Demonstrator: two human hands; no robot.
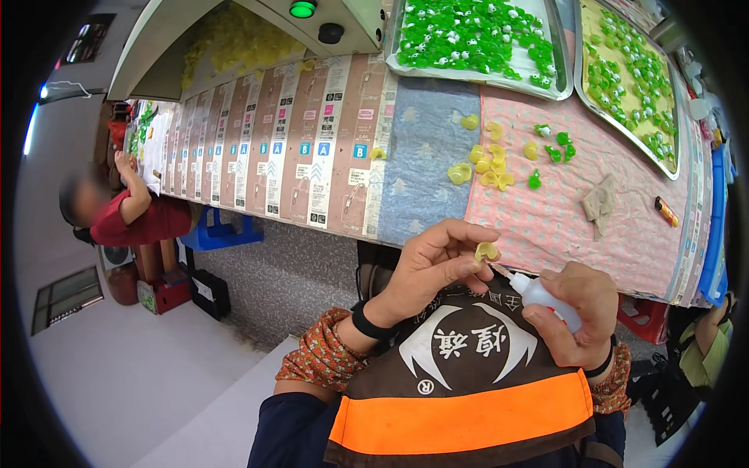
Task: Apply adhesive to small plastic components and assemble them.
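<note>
Between the fingertips of my left hand (433, 261) is a small yellow cupped plastic piece (486, 251). My right hand (583, 310) is wrapped around a small translucent squeeze bottle (552, 303). Its thin nozzle points up and left and ends close to the yellow piece; whether the tip touches it I cannot tell. Beyond my hands, several similar yellow pieces (496, 164) lie loose on the pink cloth (538, 234) and the blue cloth (425, 156). A few small green figures (534, 180) lie to their right.
At the back, a metal tray (515, 82) holds many green-and-white figures, and a second tray (658, 156) stands right of it. A crumpled rag (599, 204) and an orange tube (667, 211) lie at right. Back left stands a machine (343, 15) with yellow pieces beneath. Another person (144, 214) sits far left.
</note>
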